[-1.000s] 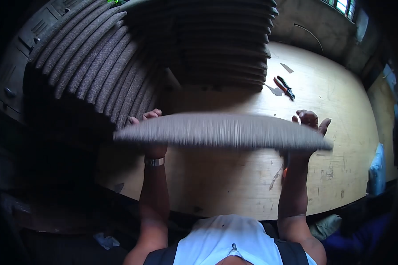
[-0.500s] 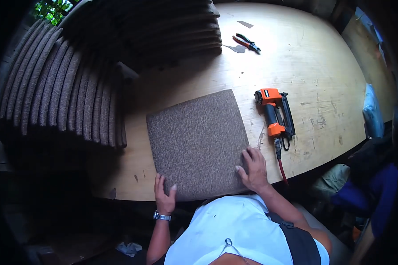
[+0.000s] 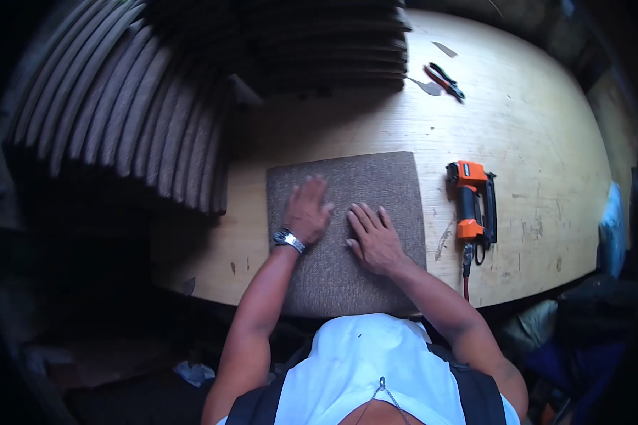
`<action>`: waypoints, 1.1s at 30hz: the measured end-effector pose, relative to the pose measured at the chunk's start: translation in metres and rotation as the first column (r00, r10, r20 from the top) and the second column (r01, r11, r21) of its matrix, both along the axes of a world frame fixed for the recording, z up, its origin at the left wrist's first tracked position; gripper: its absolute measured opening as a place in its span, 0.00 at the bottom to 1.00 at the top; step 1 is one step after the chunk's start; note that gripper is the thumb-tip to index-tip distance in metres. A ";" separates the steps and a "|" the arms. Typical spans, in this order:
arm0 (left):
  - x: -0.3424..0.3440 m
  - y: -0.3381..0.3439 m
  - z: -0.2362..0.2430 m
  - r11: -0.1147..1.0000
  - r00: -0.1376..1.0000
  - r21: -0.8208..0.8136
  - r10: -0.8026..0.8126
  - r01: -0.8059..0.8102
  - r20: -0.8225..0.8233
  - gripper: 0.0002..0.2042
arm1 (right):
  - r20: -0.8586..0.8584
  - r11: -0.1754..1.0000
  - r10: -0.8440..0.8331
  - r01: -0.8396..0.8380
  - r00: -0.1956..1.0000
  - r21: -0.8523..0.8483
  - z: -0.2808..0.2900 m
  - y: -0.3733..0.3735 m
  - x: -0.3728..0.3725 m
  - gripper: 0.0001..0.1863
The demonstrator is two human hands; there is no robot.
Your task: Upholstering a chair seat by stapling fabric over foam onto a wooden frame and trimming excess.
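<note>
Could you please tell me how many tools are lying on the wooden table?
2: the orange staple gun right of the square cushion, and pliers farther back near the stacked cushions. Others may be hidden behind those.

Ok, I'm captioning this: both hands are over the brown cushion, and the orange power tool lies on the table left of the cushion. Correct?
Not quite: in the head view, the orange power tool lies on the table right of the brown cushion, not left. The left hand and right hand are indeed over the cushion.
</note>
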State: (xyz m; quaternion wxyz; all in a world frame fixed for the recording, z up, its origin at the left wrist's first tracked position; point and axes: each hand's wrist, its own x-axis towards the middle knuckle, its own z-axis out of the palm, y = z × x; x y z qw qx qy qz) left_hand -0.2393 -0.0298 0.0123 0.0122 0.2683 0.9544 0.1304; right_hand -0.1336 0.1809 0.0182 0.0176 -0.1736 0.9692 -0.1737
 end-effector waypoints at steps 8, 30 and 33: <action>-0.091 -0.014 -0.019 0.965 0.974 0.149 0.224 -0.218 -0.029 0.19 | 0.089 1.000 -0.022 0.021 0.996 0.016 -0.007 -0.016 -0.138 0.41; -0.082 -0.071 -0.039 0.925 0.918 0.185 0.363 -0.333 -0.159 0.19 | 0.045 0.953 -0.304 0.303 0.952 0.012 -0.022 0.138 -0.119 0.34; -0.077 -0.070 -0.045 0.871 0.875 0.235 0.467 -0.430 -0.129 0.19 | 0.008 0.962 -0.271 0.270 0.963 0.024 -0.031 0.133 -0.094 0.32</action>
